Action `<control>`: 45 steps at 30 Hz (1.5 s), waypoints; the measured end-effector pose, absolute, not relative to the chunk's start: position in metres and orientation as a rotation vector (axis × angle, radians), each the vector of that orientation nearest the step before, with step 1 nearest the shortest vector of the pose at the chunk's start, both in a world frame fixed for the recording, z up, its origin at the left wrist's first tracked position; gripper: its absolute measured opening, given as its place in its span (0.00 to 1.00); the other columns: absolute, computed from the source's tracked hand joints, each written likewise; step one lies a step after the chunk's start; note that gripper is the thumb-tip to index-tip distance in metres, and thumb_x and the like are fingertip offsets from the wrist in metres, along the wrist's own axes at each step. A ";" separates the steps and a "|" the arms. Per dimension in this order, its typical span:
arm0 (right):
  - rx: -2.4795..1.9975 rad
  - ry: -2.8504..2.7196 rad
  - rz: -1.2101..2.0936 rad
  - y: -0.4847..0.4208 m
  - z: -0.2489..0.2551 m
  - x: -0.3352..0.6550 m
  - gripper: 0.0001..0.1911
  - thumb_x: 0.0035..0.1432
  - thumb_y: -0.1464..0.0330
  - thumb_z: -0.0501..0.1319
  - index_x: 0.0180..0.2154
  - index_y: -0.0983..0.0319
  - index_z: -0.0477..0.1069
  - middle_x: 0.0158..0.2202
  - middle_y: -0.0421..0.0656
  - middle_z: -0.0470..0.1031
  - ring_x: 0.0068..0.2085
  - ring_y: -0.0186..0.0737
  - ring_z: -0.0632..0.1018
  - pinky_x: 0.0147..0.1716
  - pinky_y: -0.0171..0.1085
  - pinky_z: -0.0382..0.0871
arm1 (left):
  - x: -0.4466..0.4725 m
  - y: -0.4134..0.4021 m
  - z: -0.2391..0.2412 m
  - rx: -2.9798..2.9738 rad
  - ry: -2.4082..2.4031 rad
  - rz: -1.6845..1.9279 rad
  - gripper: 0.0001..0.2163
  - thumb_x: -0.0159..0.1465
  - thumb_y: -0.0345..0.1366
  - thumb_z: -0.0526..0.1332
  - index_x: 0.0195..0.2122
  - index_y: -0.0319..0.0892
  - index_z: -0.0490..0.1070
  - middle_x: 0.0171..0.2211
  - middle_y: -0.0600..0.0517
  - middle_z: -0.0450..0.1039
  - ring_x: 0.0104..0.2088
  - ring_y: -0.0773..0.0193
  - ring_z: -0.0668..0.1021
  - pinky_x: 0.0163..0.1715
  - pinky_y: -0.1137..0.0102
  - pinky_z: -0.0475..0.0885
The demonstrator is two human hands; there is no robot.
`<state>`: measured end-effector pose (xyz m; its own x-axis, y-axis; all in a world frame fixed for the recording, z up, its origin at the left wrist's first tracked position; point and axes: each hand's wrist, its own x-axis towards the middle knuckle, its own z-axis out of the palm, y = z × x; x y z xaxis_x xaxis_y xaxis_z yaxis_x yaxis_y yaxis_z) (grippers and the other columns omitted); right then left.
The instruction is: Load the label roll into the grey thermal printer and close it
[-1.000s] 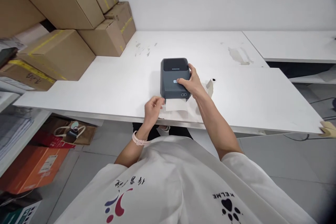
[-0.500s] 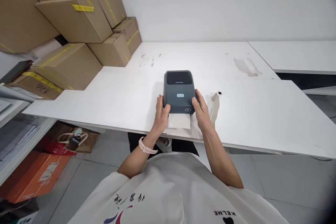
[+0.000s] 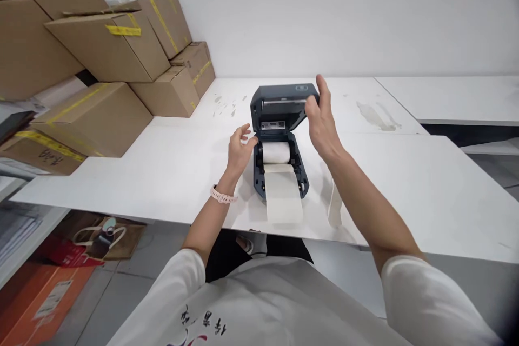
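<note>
A dark grey label printer (image 3: 258, 184) stands on the white table with its lid (image 3: 284, 92) raised. Inside sits a white label roll (image 3: 276, 152), its strip of label paper (image 3: 284, 197) running out over the front onto the table. My right hand (image 3: 324, 124) is at the lid's right front corner, thumb against the edge and fingers reaching up behind it. At the printer's left side is my left hand (image 3: 240, 148), fingers apart and thumb close to the body near the hinge. Whether that thumb touches it I cannot tell. A loose curled paper strip (image 3: 335, 208) lies partly behind my right forearm.
Cardboard boxes (image 3: 109, 48) with yellow tape are stacked at the left back of the white table (image 3: 194, 173). Below left, an orange box (image 3: 52, 297) and a bag (image 3: 117, 240) are on the floor. A white wall (image 3: 324, 16) stands behind.
The printer lid has swung up and back, baring the roll inside. My right hand has risen with the lid; my left hand has moved back along the left side. More label paper shows in front.
</note>
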<state>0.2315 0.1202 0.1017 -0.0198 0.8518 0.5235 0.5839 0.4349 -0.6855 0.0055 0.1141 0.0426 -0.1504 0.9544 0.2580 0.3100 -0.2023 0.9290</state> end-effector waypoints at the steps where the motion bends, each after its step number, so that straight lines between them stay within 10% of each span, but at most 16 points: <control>1: -1.264 -1.742 0.299 0.141 0.108 0.231 0.41 0.69 0.38 0.36 0.76 0.44 0.35 0.79 0.38 0.45 0.78 0.57 0.51 0.73 0.60 0.51 | 0.004 0.120 0.041 1.555 1.523 1.263 0.27 0.61 0.39 0.64 0.63 0.42 0.69 0.51 0.45 0.77 0.49 0.56 0.78 0.51 0.62 0.71; 6: -1.428 -1.784 0.211 0.211 0.127 0.229 0.41 0.71 0.41 0.34 0.75 0.54 0.39 0.76 0.48 0.52 0.75 0.59 0.58 0.69 0.61 0.57 | -0.001 0.111 0.030 1.647 1.567 0.770 0.37 0.60 0.43 0.64 0.70 0.41 0.57 0.28 0.57 0.68 0.31 0.61 0.73 0.33 0.68 0.63; 14: -1.283 -2.391 0.031 0.149 0.119 0.202 0.18 0.68 0.54 0.58 0.50 0.59 0.72 0.52 0.53 0.78 0.55 0.59 0.76 0.55 0.55 0.68 | 0.000 0.110 0.029 1.648 1.512 0.680 0.38 0.58 0.36 0.60 0.71 0.40 0.55 0.27 0.56 0.70 0.31 0.58 0.73 0.32 0.67 0.62; 26: -1.042 -2.556 1.102 0.159 0.109 0.238 0.46 0.48 0.55 0.73 0.66 0.54 0.62 0.63 0.48 0.73 0.60 0.55 0.76 0.57 0.49 0.74 | 0.001 0.112 0.024 1.645 1.514 0.690 0.38 0.57 0.34 0.58 0.71 0.41 0.56 0.28 0.54 0.73 0.29 0.58 0.74 0.32 0.66 0.63; 33: -1.242 -2.015 0.763 0.164 0.120 0.336 0.48 0.47 0.53 0.75 0.68 0.48 0.64 0.72 0.46 0.61 0.72 0.63 0.63 0.61 0.51 0.72 | 0.002 0.110 0.023 1.589 1.465 0.728 0.39 0.58 0.35 0.58 0.73 0.41 0.53 0.27 0.56 0.71 0.27 0.60 0.72 0.30 0.67 0.62; 40: -1.472 -1.733 0.929 0.212 0.040 0.345 0.54 0.42 0.59 0.74 0.69 0.58 0.58 0.61 0.54 0.73 0.53 0.56 0.79 0.53 0.54 0.78 | 0.001 0.112 0.018 1.599 1.460 0.782 0.38 0.57 0.34 0.58 0.71 0.41 0.57 0.26 0.57 0.70 0.27 0.62 0.71 0.30 0.68 0.63; 45: -1.480 -1.733 0.996 0.204 0.022 0.353 0.53 0.49 0.57 0.73 0.71 0.62 0.56 0.68 0.60 0.67 0.63 0.56 0.75 0.61 0.52 0.73 | -0.001 0.114 0.012 1.585 1.423 0.796 0.37 0.57 0.34 0.59 0.71 0.43 0.57 0.27 0.56 0.72 0.27 0.62 0.72 0.30 0.68 0.65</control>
